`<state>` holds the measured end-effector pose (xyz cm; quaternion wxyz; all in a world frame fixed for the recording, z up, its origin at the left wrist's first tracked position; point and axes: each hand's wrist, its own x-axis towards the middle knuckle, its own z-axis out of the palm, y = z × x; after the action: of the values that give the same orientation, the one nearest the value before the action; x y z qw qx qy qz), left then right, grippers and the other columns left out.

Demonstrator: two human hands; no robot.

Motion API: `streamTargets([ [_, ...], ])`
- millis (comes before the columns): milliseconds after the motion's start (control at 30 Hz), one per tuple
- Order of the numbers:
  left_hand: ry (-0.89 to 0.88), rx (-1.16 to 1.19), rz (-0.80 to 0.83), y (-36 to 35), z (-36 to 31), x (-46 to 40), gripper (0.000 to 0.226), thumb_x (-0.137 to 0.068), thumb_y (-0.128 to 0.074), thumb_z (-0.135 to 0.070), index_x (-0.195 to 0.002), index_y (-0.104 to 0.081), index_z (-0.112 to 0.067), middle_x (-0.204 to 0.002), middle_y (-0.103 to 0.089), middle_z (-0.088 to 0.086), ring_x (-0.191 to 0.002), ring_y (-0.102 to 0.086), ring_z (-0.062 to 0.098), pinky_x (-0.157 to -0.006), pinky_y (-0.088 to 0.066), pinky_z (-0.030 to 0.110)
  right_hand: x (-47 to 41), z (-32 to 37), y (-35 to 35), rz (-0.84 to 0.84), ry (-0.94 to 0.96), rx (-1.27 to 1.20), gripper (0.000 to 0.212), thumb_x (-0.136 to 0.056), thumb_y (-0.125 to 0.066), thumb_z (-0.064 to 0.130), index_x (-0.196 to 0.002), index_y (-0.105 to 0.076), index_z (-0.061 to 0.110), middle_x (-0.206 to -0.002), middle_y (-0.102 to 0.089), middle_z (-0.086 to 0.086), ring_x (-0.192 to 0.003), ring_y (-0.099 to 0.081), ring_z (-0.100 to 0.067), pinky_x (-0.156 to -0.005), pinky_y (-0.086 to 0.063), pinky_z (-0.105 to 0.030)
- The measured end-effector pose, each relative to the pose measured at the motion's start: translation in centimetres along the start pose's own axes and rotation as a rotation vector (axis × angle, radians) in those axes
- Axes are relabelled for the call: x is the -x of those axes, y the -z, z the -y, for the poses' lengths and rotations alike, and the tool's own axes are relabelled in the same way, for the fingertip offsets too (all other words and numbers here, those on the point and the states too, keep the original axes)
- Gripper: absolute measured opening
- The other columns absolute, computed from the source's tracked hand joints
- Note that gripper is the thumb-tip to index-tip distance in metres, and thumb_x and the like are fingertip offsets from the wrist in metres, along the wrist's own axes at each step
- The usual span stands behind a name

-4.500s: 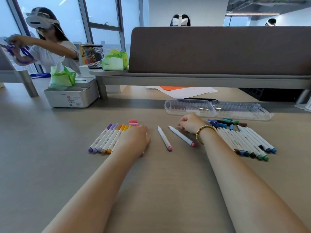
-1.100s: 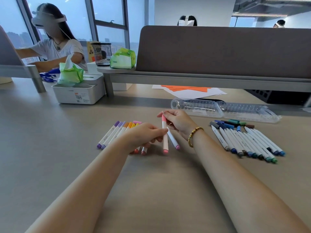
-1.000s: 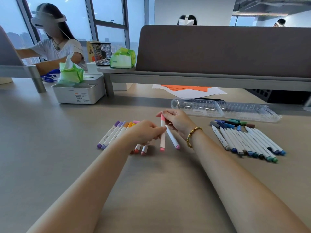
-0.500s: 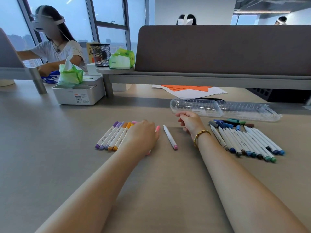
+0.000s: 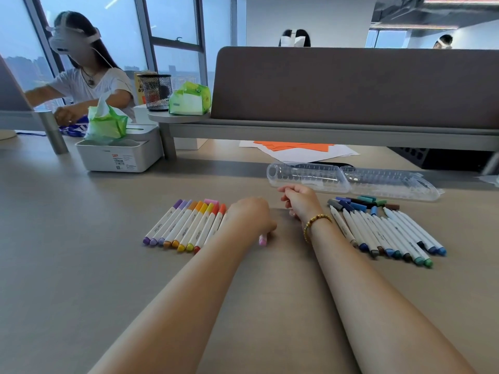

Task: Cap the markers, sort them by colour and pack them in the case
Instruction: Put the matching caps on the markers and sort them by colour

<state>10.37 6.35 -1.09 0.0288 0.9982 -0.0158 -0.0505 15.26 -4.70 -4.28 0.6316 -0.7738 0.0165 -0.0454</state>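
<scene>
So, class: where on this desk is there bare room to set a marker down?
Free: the desk left of the warm-coloured marker row, and nearest the camera. Crowded: between the blue-green marker row and the clear case.

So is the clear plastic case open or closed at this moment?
Open. The case lies spread flat behind the markers, both transparent halves side by side on the table. No markers show inside it.

Left hand (image 5: 251, 215) palm-down — right hand (image 5: 301, 202) loosely curled.
</scene>
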Motion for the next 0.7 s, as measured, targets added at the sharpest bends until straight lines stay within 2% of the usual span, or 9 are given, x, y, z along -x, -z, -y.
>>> streamTargets([
  [67, -0.004, 0.043, 0.014, 0.1, 0.1, 0.2, 0.025, -0.088, -0.054, -0.027, -0.069, -0.054, -0.01, -0.068, -0.054, 0.003, -0.082, -0.061, 0.022, -0.079, -0.05, 0.03, 0.1, 0.1, -0.2, 0.007, 0.01, 0.007, 0.023, -0.098, -0.039, 0.01, -0.094, -0.061, 0.011, -0.072, -0.052, 0.001, -0.061, -0.043, -0.01, -0.047, -0.033, -0.017],
  [133, 0.012, 0.134, 0.0, 0.3, 0.6, 0.4, 0.032, -0.09, -0.051, -0.029, -0.064, -0.051, -0.01, -0.06, -0.049, 0.001, -0.069, -0.053, 0.019, -0.067, -0.045, 0.026, 0.2, 0.2, -0.4, 0.014, 0.02, 0.005, 0.023, -0.098, -0.039, 0.01, -0.094, -0.062, 0.011, -0.072, -0.052, 0.001, -0.062, -0.043, -0.01, -0.049, -0.033, -0.018],
  [200, 0.059, 0.275, -0.029, 0.7, 1.9, 0.5, 0.036, -0.089, -0.051, -0.032, -0.063, -0.046, -0.009, -0.059, -0.045, 0.002, -0.066, -0.048, 0.02, -0.055, -0.037, 0.026, 0.2, 0.4, -0.7, 0.017, 0.033, 0.021, 0.024, -0.098, -0.039, 0.009, -0.095, -0.063, 0.011, -0.072, -0.053, 0.001, -0.061, -0.043, -0.009, -0.048, -0.034, -0.016],
  [300, 0.151, 0.478, -0.073, 1.4, 5.1, 0.6, 0.032, -0.091, -0.049, -0.033, -0.078, -0.052, -0.004, -0.061, -0.042, 0.003, -0.057, -0.041, 0.018, -0.048, -0.03, 0.025, 0.4, 0.8, -1.3, 0.042, 0.073, 0.079, 0.025, -0.098, -0.04, 0.01, -0.102, -0.064, 0.007, -0.073, -0.053, 0.003, -0.062, -0.044, -0.006, -0.044, -0.036, -0.008],
  [400, 0.244, 0.605, -0.065, 1.1, 8.8, 1.0, 0.032, -0.093, -0.046, -0.034, -0.09, -0.056, -0.003, -0.064, -0.044, 0.004, -0.052, -0.037, 0.014, -0.05, -0.032, 0.024, 0.7, 1.4, -2.9, 0.092, 0.122, 0.152, 0.025, -0.098, -0.041, 0.009, -0.107, -0.064, 0.004, -0.081, -0.055, 0.001, -0.07, -0.048, -0.004, -0.064, -0.041, -0.015],
  [467, 0.292, 0.649, -0.061, 0.7, 10.7, 1.3, 0.032, -0.094, -0.045, -0.035, -0.087, -0.055, -0.005, -0.065, -0.047, 0.004, -0.054, -0.04, 0.014, -0.056, -0.035, 0.025, 0.9, 1.8, -4.4, 0.144, 0.158, 0.232, 0.024, -0.097, -0.043, 0.008, -0.108, -0.064, 0.002, -0.093, -0.059, -0.005, -0.082, -0.053, -0.01, -0.076, -0.042, -0.022],
  [533, 0.316, 0.724, -0.077, 0.5, 12.2, 1.3, 0.031, -0.093, -0.046, -0.032, -0.076, -0.052, -0.007, -0.06, -0.042, 0.003, -0.05, -0.036, 0.015, -0.052, -0.032, 0.025, 0.7, 1.9, -6.0, 0.193, 0.204, 0.34, 0.023, -0.096, -0.046, 0.009, -0.107, -0.065, 0.003, -0.104, -0.062, -0.009, -0.092, -0.053, -0.015, -0.079, -0.044, -0.024],
  [600, 0.318, 0.79, -0.094, 0.6, 13.1, 1.3, 0.031, -0.093, -0.046, -0.029, -0.073, -0.054, -0.006, -0.058, -0.037, 0.003, -0.048, -0.031, 0.015, -0.048, -0.028, 0.024, 0.1, 2.0, -7.5, 0.217, 0.229, 0.437, 0.023, -0.096, -0.047, 0.012, -0.108, -0.065, 0.005, -0.11, -0.063, -0.01, -0.1, -0.056, -0.02, -0.083, -0.047, -0.027],
  [700, 0.303, 0.819, -0.107, 0.9, 13.4, 1.7, 0.032, -0.094, -0.046, -0.028, -0.071, -0.054, -0.007, -0.058, -0.035, 0.003, -0.049, -0.03, 0.014, -0.049, -0.028, 0.024, -0.8, 2.0, -9.5, 0.213, 0.256, 0.573, 0.022, -0.094, -0.051, 0.018, -0.107, -0.066, 0.01, -0.111, -0.064, -0.01, -0.106, -0.057, -0.024, -0.093, -0.049, -0.036],
])
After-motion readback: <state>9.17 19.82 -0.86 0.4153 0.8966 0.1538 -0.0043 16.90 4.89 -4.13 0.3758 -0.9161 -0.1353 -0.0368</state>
